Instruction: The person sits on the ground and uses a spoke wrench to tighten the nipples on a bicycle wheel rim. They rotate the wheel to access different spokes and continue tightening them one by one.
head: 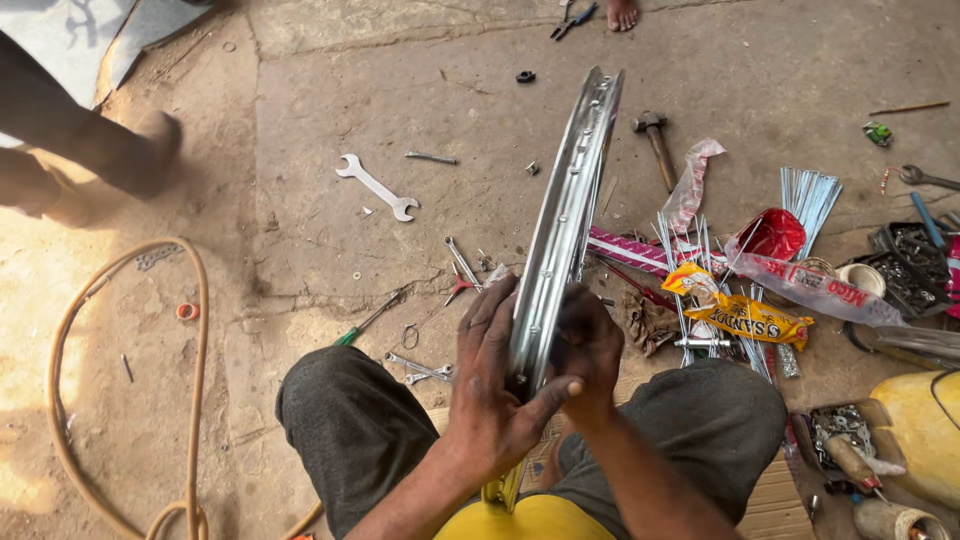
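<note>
A seated person holds a chrome wheel rim [562, 225] on edge between the knees, its far end rising away over the concrete floor [330, 120]. The left hand [492, 385] lies flat against the rim's left face, 4 fingers pressed together and pointing up, the thumb crossing under toward the other hand. The right hand [588, 345] curls round the rim's right edge, fingers wrapped and closed on it.

Risks, as I judge them: the rim stands tall and narrow, so a slackened grip could let it tip sideways onto the bundle of spokes [808, 195] and the yellow packet [745, 315] just to its right. A slip of the palm along the thin metal edge could nick skin. The open-ended spanner [376, 186] and hammer [655, 140] lie well apart, out of easy reach
</note>
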